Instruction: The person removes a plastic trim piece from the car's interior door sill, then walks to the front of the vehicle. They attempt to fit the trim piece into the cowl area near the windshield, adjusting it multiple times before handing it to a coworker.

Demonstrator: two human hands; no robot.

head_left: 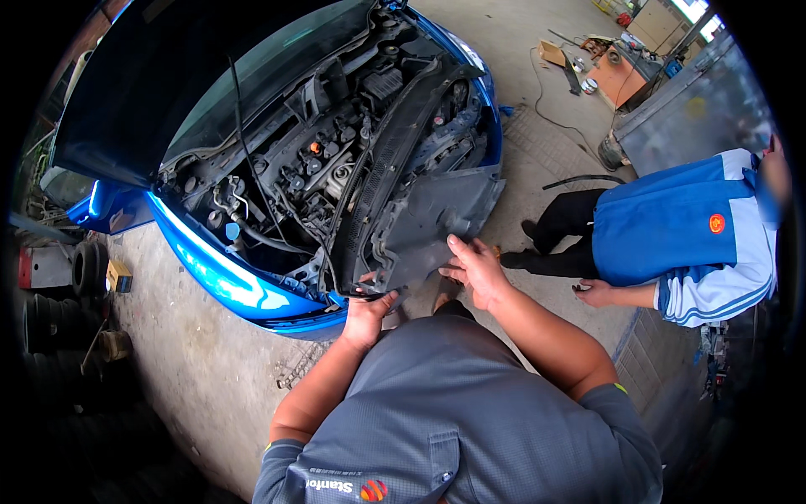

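In front of me is a flat dark plastic panel (445, 214) with a ribbed, shaped edge, tilted over the front of a blue car (227, 273) with its hood up. My left hand (367, 319) grips the panel's near left corner, thumb on the near side and fingertips showing past the edge. At the near right edge, my right hand (480, 273) has its thumb against the panel, with the other fingers curled by the edge. A long black slotted trim piece (365, 193) runs beside the panel across the engine bay (315, 164); the panel hides part of the car's front.
A co-worker in a blue and white jacket (672, 235) stands close on my right. Beyond are a dark hose (583, 180), a metal cabinet (697, 109) and a cardboard box (552, 54) on the floor. Tyres (84, 267) are stacked at the left. A prop rod (239, 126) stands under the hood.
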